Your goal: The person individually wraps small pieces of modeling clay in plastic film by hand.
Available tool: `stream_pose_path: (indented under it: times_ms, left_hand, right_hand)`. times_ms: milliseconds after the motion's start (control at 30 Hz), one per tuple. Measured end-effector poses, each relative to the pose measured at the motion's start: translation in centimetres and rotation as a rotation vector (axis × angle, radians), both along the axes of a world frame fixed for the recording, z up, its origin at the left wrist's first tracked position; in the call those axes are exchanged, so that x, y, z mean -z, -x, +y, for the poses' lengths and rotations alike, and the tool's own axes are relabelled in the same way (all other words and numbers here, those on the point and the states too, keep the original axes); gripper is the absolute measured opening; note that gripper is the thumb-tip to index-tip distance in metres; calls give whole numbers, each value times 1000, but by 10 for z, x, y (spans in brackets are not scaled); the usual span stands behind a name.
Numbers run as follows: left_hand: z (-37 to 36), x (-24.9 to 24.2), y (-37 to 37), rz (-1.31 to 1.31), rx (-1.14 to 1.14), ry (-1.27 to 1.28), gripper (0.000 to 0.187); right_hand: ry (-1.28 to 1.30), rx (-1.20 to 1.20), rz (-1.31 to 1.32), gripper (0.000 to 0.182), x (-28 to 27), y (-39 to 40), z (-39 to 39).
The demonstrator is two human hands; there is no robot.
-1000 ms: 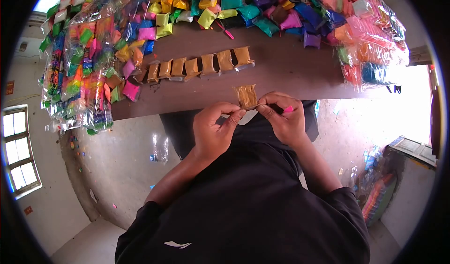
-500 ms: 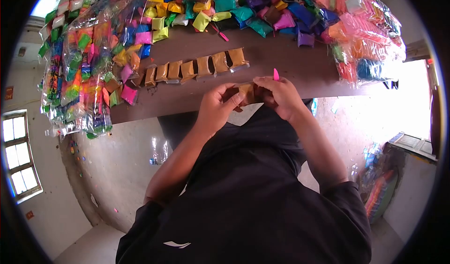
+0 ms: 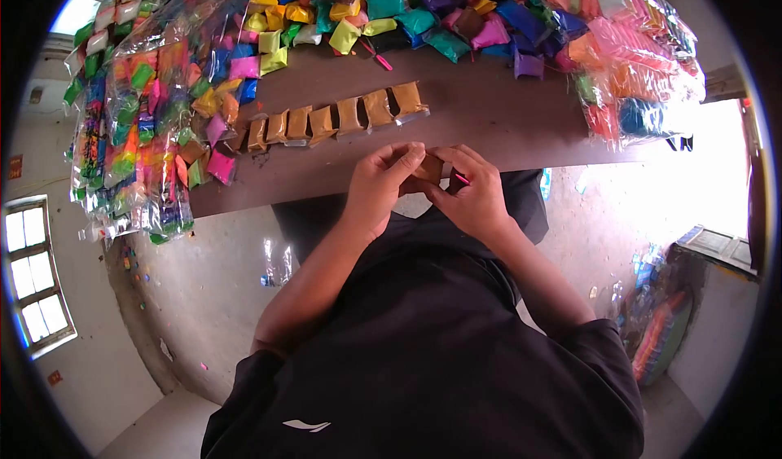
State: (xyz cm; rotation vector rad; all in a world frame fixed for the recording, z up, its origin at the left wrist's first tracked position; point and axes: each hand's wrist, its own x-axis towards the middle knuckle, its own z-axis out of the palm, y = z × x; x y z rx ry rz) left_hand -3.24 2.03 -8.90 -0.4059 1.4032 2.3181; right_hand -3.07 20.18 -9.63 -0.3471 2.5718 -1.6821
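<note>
Just past the table's near edge, my left hand (image 3: 381,184) is closed on the left side of a brown packet (image 3: 429,168). My right hand (image 3: 472,190) has its fingers bent round the packet's right side and also holds a pink tool (image 3: 463,180), of which only a short piece shows. Beyond my hands, a slanting row of several brown packets (image 3: 349,115) in clear wrap lies on the brown table (image 3: 489,125). Another pink stick (image 3: 384,62) rests farther back, by the coloured packets.
Many coloured packets (image 3: 385,4) are heaped along the table's back. Clear bags of coloured packets (image 3: 147,149) hang over the left edge, and more bags of pink and orange packets (image 3: 627,52) lie at the right. A window (image 3: 37,276) is at far left.
My right hand has turned and moved slightly down and left. The pink tool, which pointed up above it, now lies lower between its fingers. The brown packet has tilted.
</note>
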Motion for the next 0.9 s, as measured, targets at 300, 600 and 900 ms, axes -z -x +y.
stream_pose_path:
  times_ms: [300, 600, 900]
  left_hand:
    - [13, 19, 6, 346, -25, 344, 32]
    - [24, 13, 30, 535, -3, 640, 37]
    - [-15, 5, 89, 1024, 203, 1454, 59]
  right_hand:
    - [-78, -44, 168, 43, -2, 19, 18]
    - [-192, -16, 186, 45, -5, 35, 25]
    - [-456, -313, 452, 50, -4, 129, 55]
